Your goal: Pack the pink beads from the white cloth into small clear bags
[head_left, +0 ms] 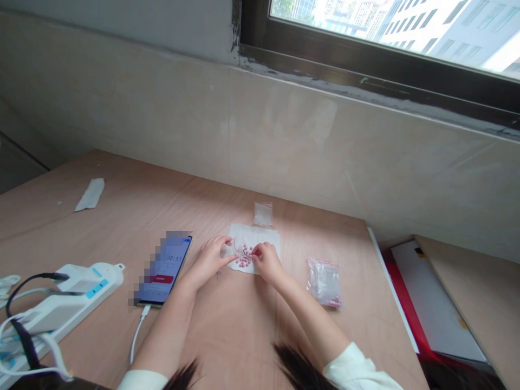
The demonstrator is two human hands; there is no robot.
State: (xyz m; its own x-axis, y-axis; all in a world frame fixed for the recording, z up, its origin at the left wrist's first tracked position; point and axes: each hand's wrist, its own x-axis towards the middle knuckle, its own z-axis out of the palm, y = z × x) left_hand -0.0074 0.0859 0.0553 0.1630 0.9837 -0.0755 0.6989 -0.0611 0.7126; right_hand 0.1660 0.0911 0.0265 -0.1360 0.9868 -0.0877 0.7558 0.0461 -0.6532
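Left hand [209, 261] and right hand [268, 262] close together, fingertips at pink beads [244, 260] on a white paper sheet [265, 237]; grip too small to tell. More beads are left in a zip bag [324, 283] right of the sheet.

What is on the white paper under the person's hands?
Small pink beads lie there with a thin thread. The left hand and right hand cover part of the paper, so whatever lies beneath is hidden.

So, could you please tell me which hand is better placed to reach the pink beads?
Likely the right hand: its fingers are over the pink beads; the left hand rests at the edge of the white paper.
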